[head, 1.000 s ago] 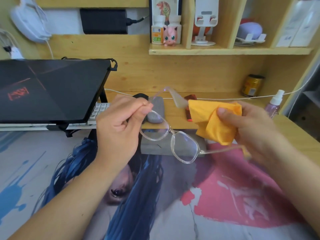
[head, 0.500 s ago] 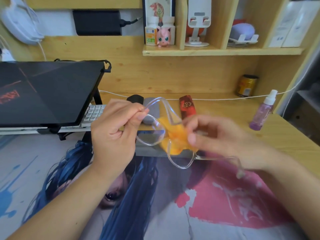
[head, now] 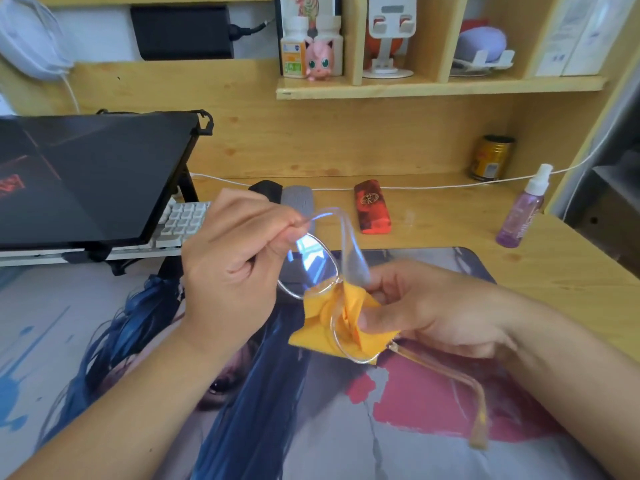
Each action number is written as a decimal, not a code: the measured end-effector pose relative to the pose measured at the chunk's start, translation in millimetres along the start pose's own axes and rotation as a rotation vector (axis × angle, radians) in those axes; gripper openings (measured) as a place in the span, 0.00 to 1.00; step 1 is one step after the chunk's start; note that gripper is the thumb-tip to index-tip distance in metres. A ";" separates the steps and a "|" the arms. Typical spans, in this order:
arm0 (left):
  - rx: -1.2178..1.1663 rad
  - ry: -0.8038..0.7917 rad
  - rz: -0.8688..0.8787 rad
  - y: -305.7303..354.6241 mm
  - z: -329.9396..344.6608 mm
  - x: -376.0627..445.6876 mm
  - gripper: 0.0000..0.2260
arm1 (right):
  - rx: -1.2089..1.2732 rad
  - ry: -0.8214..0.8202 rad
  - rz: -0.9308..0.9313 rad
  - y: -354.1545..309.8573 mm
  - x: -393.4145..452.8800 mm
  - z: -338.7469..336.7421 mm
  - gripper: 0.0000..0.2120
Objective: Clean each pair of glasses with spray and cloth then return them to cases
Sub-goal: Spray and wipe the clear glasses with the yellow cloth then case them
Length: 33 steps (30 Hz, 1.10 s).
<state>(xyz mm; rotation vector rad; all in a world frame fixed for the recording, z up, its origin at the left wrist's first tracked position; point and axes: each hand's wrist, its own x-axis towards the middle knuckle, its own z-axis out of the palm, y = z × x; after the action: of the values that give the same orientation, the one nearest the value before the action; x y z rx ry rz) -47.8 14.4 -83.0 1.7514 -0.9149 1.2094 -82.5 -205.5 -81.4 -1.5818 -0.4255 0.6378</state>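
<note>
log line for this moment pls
step: wiping lens | left hand: pinches glasses | right hand: presses orange cloth on lens | spray bottle: on desk

Two bare forearms, no sleeves, no rings

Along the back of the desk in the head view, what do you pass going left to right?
Laptop → keyboard → black case → grey case → red case → can → spray bottle.

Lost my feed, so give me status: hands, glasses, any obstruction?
Left hand pinches the glasses by one corner. Right hand presses yellow cloth around the other lens. Nothing in the way.
</note>
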 end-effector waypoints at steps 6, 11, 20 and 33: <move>-0.011 -0.039 -0.047 -1.6 2.2 -2.5 0.08 | -0.105 0.098 0.047 0.8 0.8 3.6 0.04; -0.081 -0.002 -0.168 -3.8 -0.6 -1.3 0.06 | -0.220 0.175 0.041 -0.3 2.8 12.6 0.19; -0.039 -0.035 -0.194 -11.5 -3.3 0.0 0.10 | 0.273 -0.101 0.081 -6.5 -2.9 3.5 0.12; -0.018 -0.084 -0.159 -7.4 8.3 -2.9 0.10 | 0.169 -0.199 0.196 -5.6 -3.6 10.0 0.13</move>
<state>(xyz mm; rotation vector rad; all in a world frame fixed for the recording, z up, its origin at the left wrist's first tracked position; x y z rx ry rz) -39.0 10.4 -89.1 1.8354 -0.8148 1.0294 -90.9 -199.3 -75.6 -1.4140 -0.3555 0.9626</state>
